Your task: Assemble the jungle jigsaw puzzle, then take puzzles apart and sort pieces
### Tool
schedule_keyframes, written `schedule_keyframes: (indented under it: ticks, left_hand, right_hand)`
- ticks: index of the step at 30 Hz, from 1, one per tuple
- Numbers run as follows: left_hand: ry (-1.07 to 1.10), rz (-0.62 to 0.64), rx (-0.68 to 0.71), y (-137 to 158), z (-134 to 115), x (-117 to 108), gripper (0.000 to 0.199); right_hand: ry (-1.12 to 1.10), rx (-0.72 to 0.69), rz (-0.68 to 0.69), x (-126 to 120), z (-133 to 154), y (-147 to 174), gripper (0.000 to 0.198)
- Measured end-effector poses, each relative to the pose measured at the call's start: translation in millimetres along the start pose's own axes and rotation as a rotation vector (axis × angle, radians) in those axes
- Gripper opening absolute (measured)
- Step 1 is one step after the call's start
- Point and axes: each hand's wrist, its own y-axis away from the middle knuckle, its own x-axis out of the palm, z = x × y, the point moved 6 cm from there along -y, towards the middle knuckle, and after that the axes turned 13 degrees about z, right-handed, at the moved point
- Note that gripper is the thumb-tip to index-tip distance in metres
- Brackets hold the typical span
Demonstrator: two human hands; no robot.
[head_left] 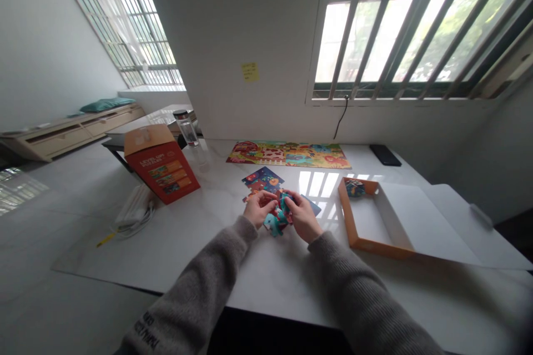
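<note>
Both hands meet over the middle of the table, fingers closed on teal and dark red jigsaw puzzle pieces (273,225). My left hand (259,209) pinches at the left side of these pieces. On their right side, the fingers of my right hand (303,217) are wrapped round a teal piece. Just beyond my hands lies a partly joined dark blue puzzle section (263,177) with orange and red pictures. Another blue piece (312,208) shows from behind my right hand. My fingers hide where the held pieces meet.
A joined farm-and-animal puzzle strip (287,155) lies along the wall. An open orange-edged box (353,230) at right has pieces (355,188) in its corner. A red puzzle box (166,169), glass bottle (187,130) and white power strip (134,205) are left; a black phone (385,155) is back right.
</note>
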Motion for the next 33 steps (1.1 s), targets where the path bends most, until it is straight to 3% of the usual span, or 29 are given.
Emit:
schedule_keyframes:
  ticks: [2, 4, 7, 10, 12, 15, 17, 22, 25, 31, 33]
  left_hand:
    - [-0.027, 0.047, -0.009, -0.6, 3.4, 7.9, 0.039]
    - [-0.095, 0.040, -0.009, -5.0, 7.6, -0.3, 0.040]
    - [-0.392, -0.132, 0.002, -18.4, 7.0, -46.5, 0.042]
    - [-0.891, -0.335, -0.169, -36.3, 4.2, -109.7, 0.036]
    - [-1.096, -0.351, -0.359, -49.1, 8.4, -143.6, 0.037]
    - [-1.198, -0.264, -0.452, -67.5, 15.3, -164.6, 0.037]
    - [-1.153, -0.245, -0.451, -77.0, 19.8, -165.0, 0.037]
    - [-0.657, -0.281, -0.429, -90.9, 33.6, -150.4, 0.041]
    - [-0.519, -0.278, -0.387, -94.5, 29.4, -140.3, 0.037]
    - [-0.248, -0.207, -0.329, -73.9, 3.8, -124.4, 0.024]
    - [-0.159, -0.180, -0.306, -56.3, -2.9, -115.1, 0.025]
  right_hand:
    - [-0.014, 0.005, 0.011, 1.7, -1.3, 1.1, 0.051]
    - [0.049, -0.004, 0.017, 0.2, -0.1, 2.0, 0.047]
    - [0.238, -0.015, 0.007, -8.6, 2.2, 1.7, 0.048]
    - [0.483, -0.053, -0.014, -21.6, 3.8, -1.3, 0.046]
    - [0.647, -0.091, -0.024, -28.1, 4.1, -3.7, 0.041]
    - [0.778, -0.119, -0.004, -31.5, 1.9, -6.3, 0.037]
    - [0.808, -0.121, 0.007, -31.2, 0.9, -6.5, 0.038]
    - [0.813, -0.142, 0.003, -29.0, 2.9, -5.1, 0.036]
    - [0.783, -0.155, -0.009, -29.2, 5.6, -5.0, 0.036]
    - [0.248, 0.044, 0.028, -27.8, 2.6, -4.0, 0.054]
    - [0.133, 0.037, 0.049, -20.4, 5.8, -3.0, 0.056]
